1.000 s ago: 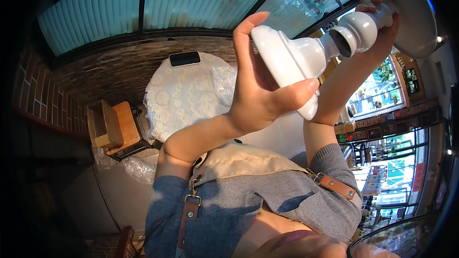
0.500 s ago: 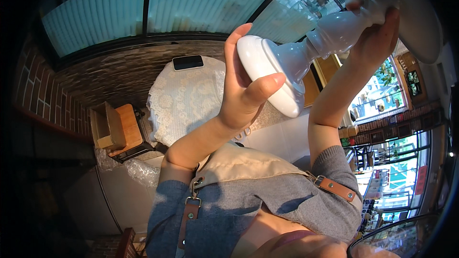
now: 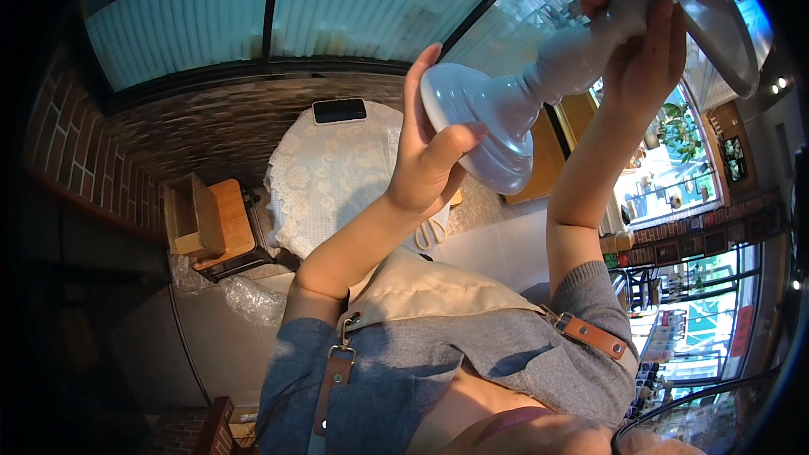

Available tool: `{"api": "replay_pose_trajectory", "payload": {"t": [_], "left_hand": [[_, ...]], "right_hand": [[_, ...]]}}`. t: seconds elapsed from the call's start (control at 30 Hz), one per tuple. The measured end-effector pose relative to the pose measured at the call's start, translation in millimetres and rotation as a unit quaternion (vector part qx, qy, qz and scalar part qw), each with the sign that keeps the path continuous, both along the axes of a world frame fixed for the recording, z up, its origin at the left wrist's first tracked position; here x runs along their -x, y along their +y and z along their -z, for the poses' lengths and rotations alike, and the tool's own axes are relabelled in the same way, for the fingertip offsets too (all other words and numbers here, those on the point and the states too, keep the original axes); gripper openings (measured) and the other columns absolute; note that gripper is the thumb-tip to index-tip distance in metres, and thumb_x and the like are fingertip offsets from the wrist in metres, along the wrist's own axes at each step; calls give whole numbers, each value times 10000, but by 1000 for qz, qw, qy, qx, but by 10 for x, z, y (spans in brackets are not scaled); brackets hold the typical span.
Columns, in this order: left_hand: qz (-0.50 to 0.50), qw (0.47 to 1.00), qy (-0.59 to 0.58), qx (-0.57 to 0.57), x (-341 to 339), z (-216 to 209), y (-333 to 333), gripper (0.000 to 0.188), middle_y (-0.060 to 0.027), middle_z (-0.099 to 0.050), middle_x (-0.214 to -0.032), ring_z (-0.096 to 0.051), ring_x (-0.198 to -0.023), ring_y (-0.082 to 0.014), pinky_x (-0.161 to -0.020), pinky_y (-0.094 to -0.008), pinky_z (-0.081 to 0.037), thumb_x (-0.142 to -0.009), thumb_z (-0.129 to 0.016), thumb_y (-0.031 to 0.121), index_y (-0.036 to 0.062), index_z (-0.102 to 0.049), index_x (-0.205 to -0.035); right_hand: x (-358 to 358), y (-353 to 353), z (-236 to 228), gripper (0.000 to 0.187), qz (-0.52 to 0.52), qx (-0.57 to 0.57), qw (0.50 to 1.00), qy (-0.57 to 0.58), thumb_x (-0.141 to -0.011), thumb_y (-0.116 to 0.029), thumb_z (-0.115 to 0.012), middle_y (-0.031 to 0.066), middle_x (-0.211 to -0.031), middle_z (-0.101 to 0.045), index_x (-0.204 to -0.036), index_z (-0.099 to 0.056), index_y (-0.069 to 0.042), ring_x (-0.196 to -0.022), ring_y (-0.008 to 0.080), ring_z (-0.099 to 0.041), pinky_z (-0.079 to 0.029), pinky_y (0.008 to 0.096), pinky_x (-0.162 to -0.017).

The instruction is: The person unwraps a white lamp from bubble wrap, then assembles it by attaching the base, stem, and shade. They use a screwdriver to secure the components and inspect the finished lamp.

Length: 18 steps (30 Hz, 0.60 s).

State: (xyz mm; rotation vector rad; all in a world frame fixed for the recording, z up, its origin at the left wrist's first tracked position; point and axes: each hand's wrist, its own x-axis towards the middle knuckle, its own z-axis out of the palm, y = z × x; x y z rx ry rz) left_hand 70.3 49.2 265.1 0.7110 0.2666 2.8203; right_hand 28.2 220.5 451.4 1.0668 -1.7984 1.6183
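A glossy white pedestal stand (image 3: 560, 67), shaped like a cake stand, is held up tilted in the air in front of the window. Around the rim of its round foot my left hand (image 3: 425, 170) is closed, with the thumb on the upper side and the fingers behind. My right hand (image 3: 647, 63) grips the turned stem just below the wide round plate (image 3: 716, 34), which reaches the upper right rim of the view. Part of the right fingers is hidden behind the stem.
Below the stand is a round table with a lace tablecloth (image 3: 324, 177) and a phone (image 3: 340, 110). To the left, an open cardboard box (image 3: 192, 217) rests on a wooden stool (image 3: 238, 221), near crumpled clear plastic wrap (image 3: 253, 302). Windows (image 3: 362, 13) and a brick wall (image 3: 93, 147) border the area.
The stand has turned and shifted slightly left in my hands. Its foot now shows more of its stepped upper side and less of its underside rim. Both hands keep their hold.
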Motion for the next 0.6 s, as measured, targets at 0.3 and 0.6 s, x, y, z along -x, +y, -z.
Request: {"api": "replay_pose_trajectory", "payload": {"t": [0.3, 0.6], "left_hand": [[49, 997, -41, -33, 113, 113, 31, 843, -127, -431, -1306, -481, -1205, -251, -1053, -446, -414, -823, -533, 28, 210, -94, -1520], [111, 991, -60, -43, 218, 319, 202, 775, -120, -438, -1320, -485, -1216, -260, -1052, -436, -413, -866, -502, 2, 208, -138, -1518]], "right_hand": [[43, 4, 42, 398, 12, -15, 1000, 11, -1016, -261, -475, 298, -1093, -601, -1302, -388, 1, -896, 394, -661, -554, 479, -806], [28, 48, 220, 413, 23, -58, 998, -9, -1027, -237, -449, 271, -1113, -596, -1369, -323, -42, -899, 358, -673, -575, 430, -770]]}}
